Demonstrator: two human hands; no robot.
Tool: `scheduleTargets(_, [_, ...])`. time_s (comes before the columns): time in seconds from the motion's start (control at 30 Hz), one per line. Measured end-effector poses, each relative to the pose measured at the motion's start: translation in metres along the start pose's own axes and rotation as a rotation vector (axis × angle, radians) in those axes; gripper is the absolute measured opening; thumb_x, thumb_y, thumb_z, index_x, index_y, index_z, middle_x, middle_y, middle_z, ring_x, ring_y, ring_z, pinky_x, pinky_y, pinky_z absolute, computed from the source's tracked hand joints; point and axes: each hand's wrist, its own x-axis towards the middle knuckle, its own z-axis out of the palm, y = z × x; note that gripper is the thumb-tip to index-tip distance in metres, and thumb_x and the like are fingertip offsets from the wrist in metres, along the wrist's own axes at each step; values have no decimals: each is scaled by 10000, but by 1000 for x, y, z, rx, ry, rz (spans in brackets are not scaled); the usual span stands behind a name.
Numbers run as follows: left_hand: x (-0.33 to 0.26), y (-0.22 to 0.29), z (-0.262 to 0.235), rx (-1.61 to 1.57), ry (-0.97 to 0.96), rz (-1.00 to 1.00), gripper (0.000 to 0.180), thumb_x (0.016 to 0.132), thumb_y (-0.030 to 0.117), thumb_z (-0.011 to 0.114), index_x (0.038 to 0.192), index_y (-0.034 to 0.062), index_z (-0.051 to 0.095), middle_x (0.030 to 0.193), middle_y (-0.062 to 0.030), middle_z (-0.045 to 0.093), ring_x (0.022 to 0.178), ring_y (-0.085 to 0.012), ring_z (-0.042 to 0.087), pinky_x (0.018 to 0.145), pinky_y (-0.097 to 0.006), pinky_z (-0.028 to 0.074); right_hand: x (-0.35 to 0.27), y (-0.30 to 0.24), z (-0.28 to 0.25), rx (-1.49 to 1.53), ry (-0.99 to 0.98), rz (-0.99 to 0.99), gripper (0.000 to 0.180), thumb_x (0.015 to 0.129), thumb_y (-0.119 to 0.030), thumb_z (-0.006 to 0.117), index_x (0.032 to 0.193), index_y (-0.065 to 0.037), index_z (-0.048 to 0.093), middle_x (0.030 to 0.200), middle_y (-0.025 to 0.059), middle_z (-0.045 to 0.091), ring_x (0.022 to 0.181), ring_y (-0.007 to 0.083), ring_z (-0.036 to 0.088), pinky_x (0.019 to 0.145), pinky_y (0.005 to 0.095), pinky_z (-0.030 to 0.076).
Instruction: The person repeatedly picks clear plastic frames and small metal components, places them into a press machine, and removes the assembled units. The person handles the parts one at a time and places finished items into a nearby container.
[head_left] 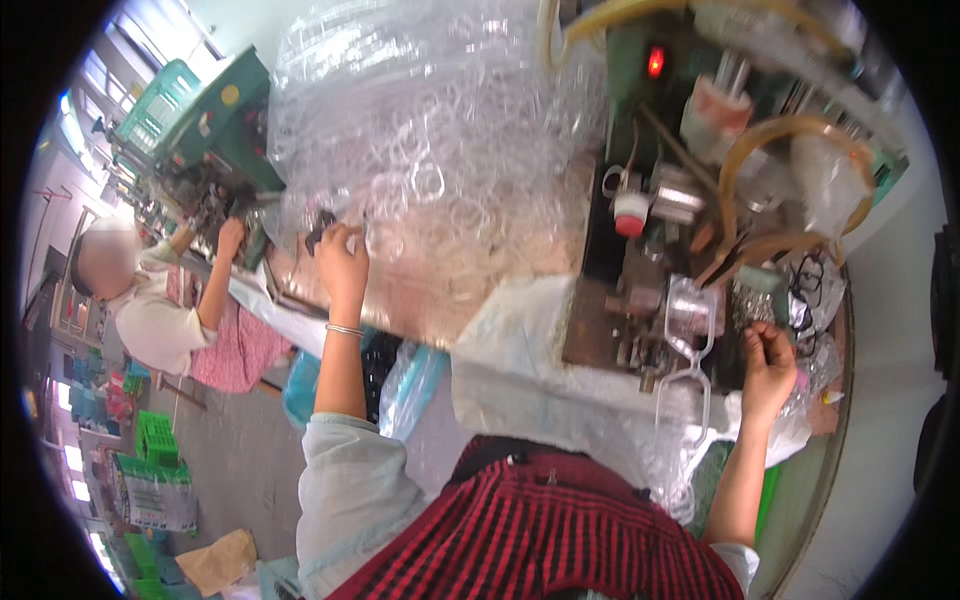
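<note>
My left hand (342,262) reaches out over the left part of the bench, its fingers bent together. At its fingertips is a small dark piece (318,228); whether it is gripped or only touched is hard to make out. My right hand (768,375) is at the right, thumb and fingers pinched at the edge of a heap of small shiny metal parts (752,303). Anything between those fingertips is too small to name. Left of this hand, a clear plastic eyeglass frame (692,366) sits at the machine's front edge, one rim hanging toward me.
Clear eyeglass frames and plastic bags (430,130) pile across the bench. A green machine (640,110) with a red light, a red-capped bottle (629,215) and tan hoses (735,180) stands right. Dark eyeglass frames (808,280) lie far right. Another person (165,325) works at left.
</note>
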Motion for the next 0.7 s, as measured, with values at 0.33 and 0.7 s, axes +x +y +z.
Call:
scheduleTargets(0.33, [-12, -47, 107, -216, 10, -18, 285, 802, 289, 797, 967, 60, 760, 1378, -216, 577, 1212, -395, 557, 1060, -481, 401, -26, 20, -22, 218, 118, 8, 119, 1017, 7, 535, 1081, 35, 632, 1087, 91, 685, 965, 175, 672, 887, 293, 543])
scheduleTargets(0.7, [-6, 161, -15, -691, 54, 372, 286, 1039, 262, 571, 1129, 73, 766, 1432, -186, 520, 1314, -252, 472, 1092, -397, 348, 24, -94, 41, 421, -191, -110, 235, 945, 66, 612, 1175, 31, 579, 1119, 101, 700, 1023, 134, 683, 905, 248, 503])
